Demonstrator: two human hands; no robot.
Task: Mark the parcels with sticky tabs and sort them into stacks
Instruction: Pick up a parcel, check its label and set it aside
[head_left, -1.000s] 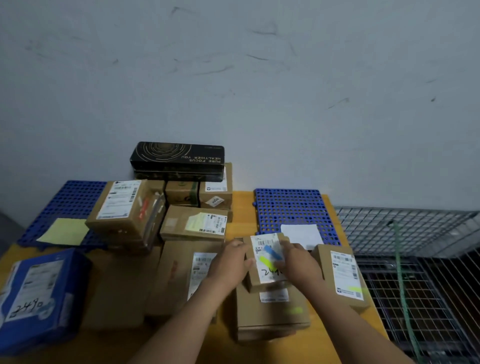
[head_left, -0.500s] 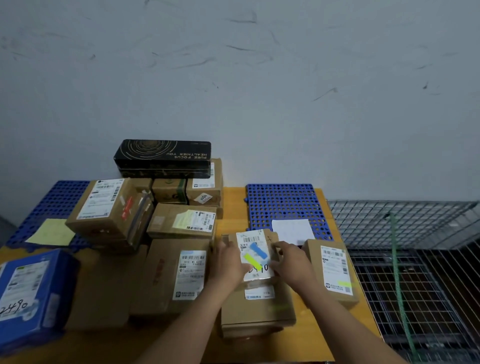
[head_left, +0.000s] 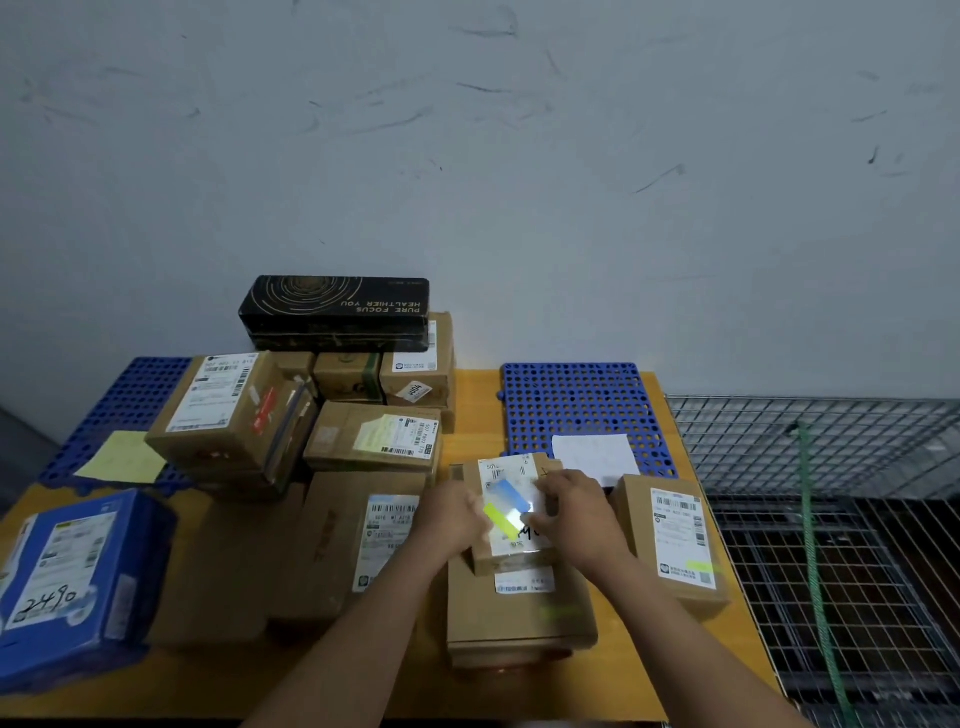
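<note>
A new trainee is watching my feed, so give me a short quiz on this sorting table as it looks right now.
1. True or false: the small parcel held by the left hand and the right hand sits on the bare table.
2. What colours mark its label? A) red and white B) blue and yellow-green C) orange only
3. What number is handwritten on the blue parcel?
Key: 1 false, it sits on a larger box; 2 B, a blue tab and a yellow-green tab; 3 2490.
</note>
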